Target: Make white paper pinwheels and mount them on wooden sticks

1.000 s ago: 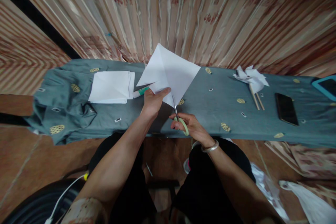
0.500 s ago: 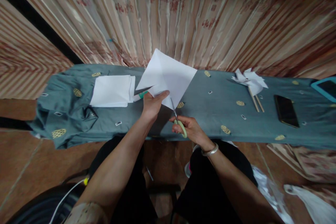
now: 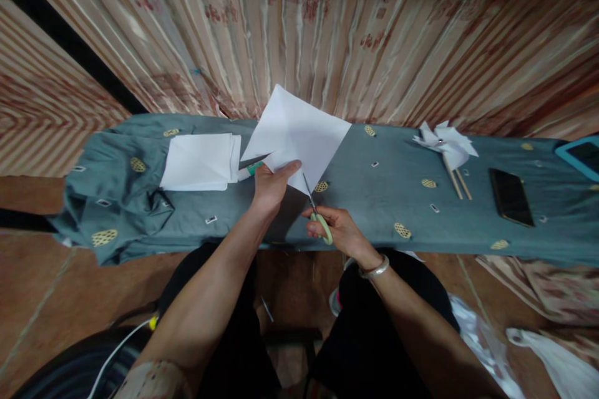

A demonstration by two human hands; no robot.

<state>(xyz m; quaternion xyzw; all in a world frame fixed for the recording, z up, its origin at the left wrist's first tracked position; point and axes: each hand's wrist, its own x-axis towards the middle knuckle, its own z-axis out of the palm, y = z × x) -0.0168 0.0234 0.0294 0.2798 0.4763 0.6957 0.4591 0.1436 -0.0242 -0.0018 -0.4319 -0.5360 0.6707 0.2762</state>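
a patterned, pleated curtain (image 3: 309, 31) hangs behind a long cloth-covered table (image 3: 365, 218); brown floor (image 3: 28, 271), dim light.

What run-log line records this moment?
left hand: holds paper sheet | right hand: holds scissors at sheet's near edge | cloth: paper stack left, pinwheel right

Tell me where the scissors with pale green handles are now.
In the head view, the metal scissors with pale green handles are right of and below centre, in the right hand, blades at the lower corner of the white paper sheet.
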